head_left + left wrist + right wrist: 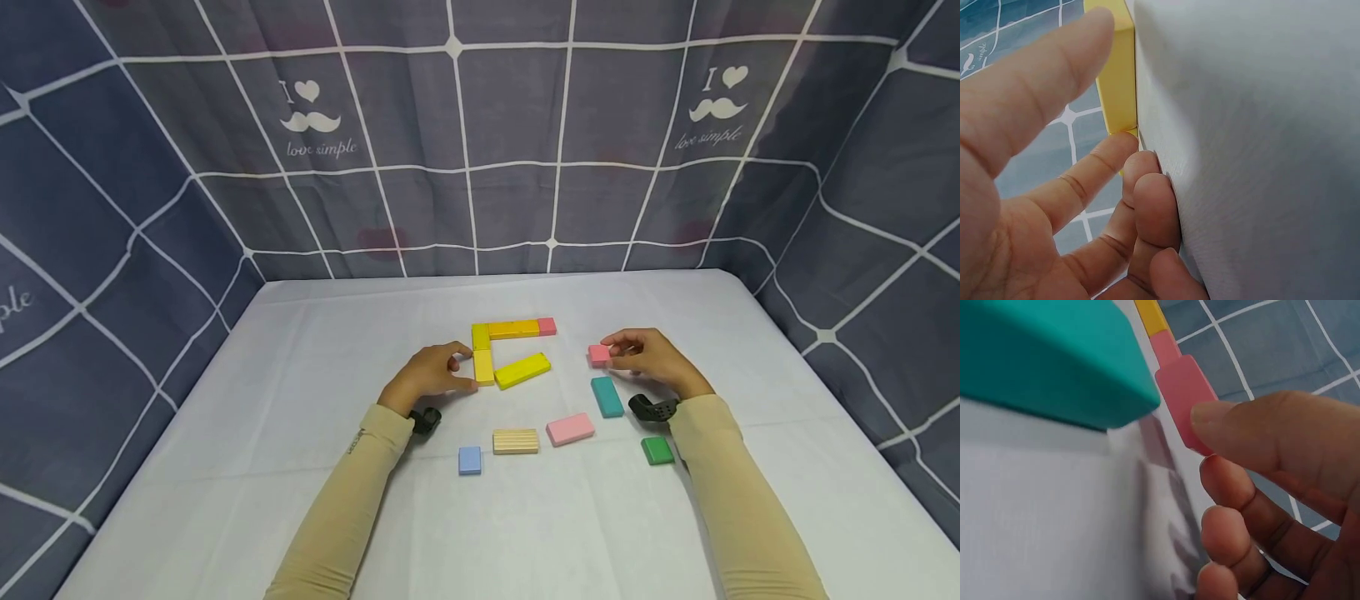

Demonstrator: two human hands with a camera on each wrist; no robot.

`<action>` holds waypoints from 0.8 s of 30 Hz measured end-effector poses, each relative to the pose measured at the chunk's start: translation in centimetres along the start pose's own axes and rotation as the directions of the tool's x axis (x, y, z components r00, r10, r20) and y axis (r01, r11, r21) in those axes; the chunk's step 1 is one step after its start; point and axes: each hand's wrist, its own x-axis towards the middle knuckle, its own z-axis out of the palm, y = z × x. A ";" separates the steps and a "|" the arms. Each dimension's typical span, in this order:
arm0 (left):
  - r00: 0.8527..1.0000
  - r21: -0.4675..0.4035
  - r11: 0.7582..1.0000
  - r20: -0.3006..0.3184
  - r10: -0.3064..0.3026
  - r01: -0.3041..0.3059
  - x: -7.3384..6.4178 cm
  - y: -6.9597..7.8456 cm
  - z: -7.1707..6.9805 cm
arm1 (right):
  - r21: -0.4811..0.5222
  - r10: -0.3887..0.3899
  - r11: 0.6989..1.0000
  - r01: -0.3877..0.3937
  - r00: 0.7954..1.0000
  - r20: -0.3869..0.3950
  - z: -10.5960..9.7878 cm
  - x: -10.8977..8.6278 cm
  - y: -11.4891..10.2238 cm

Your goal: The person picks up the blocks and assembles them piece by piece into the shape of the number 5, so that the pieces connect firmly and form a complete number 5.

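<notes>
— Pinched between thumb and fingers of the right hand (651, 360), the pink block (598, 355) sits right of the yellow frame (504, 331).
— Left hand (429, 377)?
— Curled fingers grip the frame's lower-left yellow block (483, 367).
— Risk?
— A nudge there could skew the frame; the pink could slip from so light a pinch.

Both forearms forward, left hand (431, 375) fingers curled in a grip, right hand (651, 358) pinching.
</notes>
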 end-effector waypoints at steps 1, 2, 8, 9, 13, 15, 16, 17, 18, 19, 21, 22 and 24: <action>1.000 0.000 1.000 -0.001 0.001 -0.001 0.0 0.0 0.0 | 0.000 0.000 1.000 0.000 1.000 0.001 0.0 0.0 -0.1; 1.000 0.000 1.000 -0.001 0.000 0.000 0.0 0.1 0.0 | -0.004 -0.006 1.000 0.006 1.000 0.006 0.0 0.0 -0.2; 1.000 0.007 1.000 -0.001 -0.004 0.004 -0.1 0.1 0.0 | -0.013 -0.017 1.000 0.018 0.999 0.027 0.5 0.0 -1.2; 1.000 0.008 1.000 -0.001 -0.003 0.003 -0.1 0.2 0.0 | -0.016 -0.019 1.000 0.019 0.999 0.030 0.6 0.0 -1.4; 1.000 0.012 1.000 0.003 -0.001 0.001 0.0 0.2 0.0 | -0.036 -0.016 0.999 0.017 0.999 0.039 1.2 0.1 -2.1; 1.000 0.016 1.000 0.002 0.002 -0.002 0.0 0.1 0.0 | -0.044 -0.013 0.999 0.015 0.999 0.042 1.5 0.2 -2.4; 1.000 0.018 1.000 0.003 0.003 -0.003 0.0 0.1 0.0 | -0.048 -0.008 0.999 0.010 0.999 0.044 1.7 0.3 -2.5; 1.000 0.019 1.000 0.003 0.004 -0.004 0.0 0.1 0.0 | -0.049 -0.003 0.999 0.005 0.999 0.046 1.8 0.3 -2.7; 1.000 0.019 1.000 0.003 0.005 -0.005 0.0 0.2 0.0 | -0.053 -0.003 0.999 0.006 0.999 0.050 2.0 0.3 -2.8; 1.000 0.020 1.000 0.003 0.006 -0.007 -0.1 0.2 -0.1 | -0.056 -0.001 0.998 0.003 0.999 0.052 2.1 0.4 -2.9; 1.000 0.018 1.000 0.003 0.008 -0.008 -0.1 0.2 -0.1 | -0.063 -0.001 0.998 0.005 0.999 0.054 2.3 0.5 -3.0; 1.000 0.017 1.000 0.004 0.007 -0.007 -0.1 0.2 -0.1 | -0.064 -0.003 0.998 0.006 0.999 0.055 2.5 0.5 -3.0; 1.000 0.014 1.000 0.004 0.009 -0.009 -0.1 0.2 -0.2 | -0.069 -0.008 0.998 0.011 0.999 0.053 2.6 0.7 -3.1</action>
